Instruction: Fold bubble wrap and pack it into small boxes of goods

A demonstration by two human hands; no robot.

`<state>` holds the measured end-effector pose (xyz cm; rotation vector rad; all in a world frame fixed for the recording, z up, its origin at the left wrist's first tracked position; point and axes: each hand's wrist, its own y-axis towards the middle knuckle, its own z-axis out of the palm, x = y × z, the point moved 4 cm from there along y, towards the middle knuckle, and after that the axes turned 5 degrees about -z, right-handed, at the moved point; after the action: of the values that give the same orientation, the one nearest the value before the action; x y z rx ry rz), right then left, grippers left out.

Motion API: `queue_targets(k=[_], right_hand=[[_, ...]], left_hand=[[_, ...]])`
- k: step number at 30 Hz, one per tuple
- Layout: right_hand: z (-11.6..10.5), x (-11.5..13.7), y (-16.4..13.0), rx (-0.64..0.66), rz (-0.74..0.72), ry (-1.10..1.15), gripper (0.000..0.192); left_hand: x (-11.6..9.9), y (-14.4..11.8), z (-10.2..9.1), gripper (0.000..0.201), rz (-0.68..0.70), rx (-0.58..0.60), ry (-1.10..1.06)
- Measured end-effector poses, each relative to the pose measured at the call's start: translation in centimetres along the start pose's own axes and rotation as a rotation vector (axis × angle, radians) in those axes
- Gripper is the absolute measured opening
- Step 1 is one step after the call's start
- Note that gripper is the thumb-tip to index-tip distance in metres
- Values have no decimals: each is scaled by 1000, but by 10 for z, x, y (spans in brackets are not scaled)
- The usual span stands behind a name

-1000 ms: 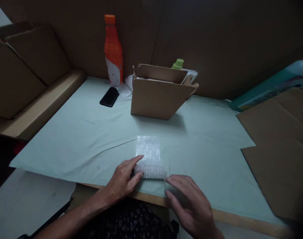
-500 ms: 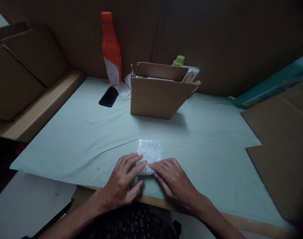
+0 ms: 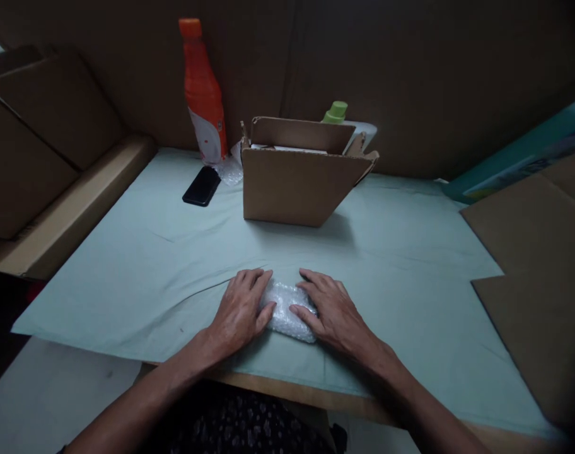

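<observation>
A small flat bubble-wrap packet (image 3: 287, 309) lies on the pale green cloth near the front edge of the table, turned at a slant; what it wraps cannot be made out. My left hand (image 3: 243, 309) grips its left side, thumb on the near part and fingers along the far left edge. On the opposite side my right hand (image 3: 332, 309) holds the packet's right end, its thumb resting on top and the fingers bent at the far right corner. Both palms face down and partly cover the packet's ends.
Behind the packet stands an open cardboard box (image 3: 301, 189). A black phone (image 3: 202, 186), an orange bottle (image 3: 205, 94) and loose bubble wrap (image 3: 229, 170) are left of it. A green-capped bottle (image 3: 335, 112) is behind. Cardboard sheets (image 3: 538, 302) lie right; cartons (image 3: 55, 120) stand left.
The packet has turned to a slant and its near right corner has shifted right. My hands have moved apart, from on its near part to its two sides.
</observation>
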<state>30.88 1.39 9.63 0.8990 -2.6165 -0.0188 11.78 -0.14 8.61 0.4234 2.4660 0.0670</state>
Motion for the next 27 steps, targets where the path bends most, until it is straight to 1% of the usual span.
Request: queue_targets(k=[3,6,7,8,9,11,12,13,14,16,18,20,21,22,24,26,27], right_hand=[[3,4,-5,-30,-28,207,11],[-2,11,-11,-29,-34,341,5],[-6,13,-12,-17,-26,353,10],[-11,15,-14,-1,-15,356,22],[-16,17,-15,21,-5,355,38],[-26,22,-17,76,4,348,72],[-30,25,-18,104,0,331,81],[-33,28,-17,124,-5,298,81],[-35,31,-17,138,-10,254,71],[-37,34,-15,157,-13,161,44],[-37,31,-12,183,-1,102,20],[-40,23,-9,202,25,86,12],[-44,17,-7,206,43,96,11],[-51,11,-6,202,64,120,10],[-73,-1,-1,152,113,211,6],[-104,-12,6,32,158,338,10],[-123,-18,11,-64,175,406,12]], left_hand=[[1,-5,0,64,20,28,-149],[1,-11,-4,69,-60,122,-318],[0,-14,-5,69,-95,161,-355],[-2,-15,-7,68,-117,193,-378],[-5,-17,-9,68,-117,215,-387],[-14,-17,-14,71,-45,217,-379],[-19,-17,-16,74,18,203,-366],[-25,-16,-18,77,87,186,-349],[-30,-15,-19,81,154,167,-328],[-39,-12,-19,87,260,131,-277],[-45,-7,-20,86,314,101,-222],[-50,3,-28,82,349,77,-184],[-52,11,-36,79,365,48,-156],[-54,21,-47,76,381,-5,-114],[-56,49,-77,67,417,-189,17],[-54,85,-108,59,429,-399,174],[-50,103,-120,57,420,-475,238]])
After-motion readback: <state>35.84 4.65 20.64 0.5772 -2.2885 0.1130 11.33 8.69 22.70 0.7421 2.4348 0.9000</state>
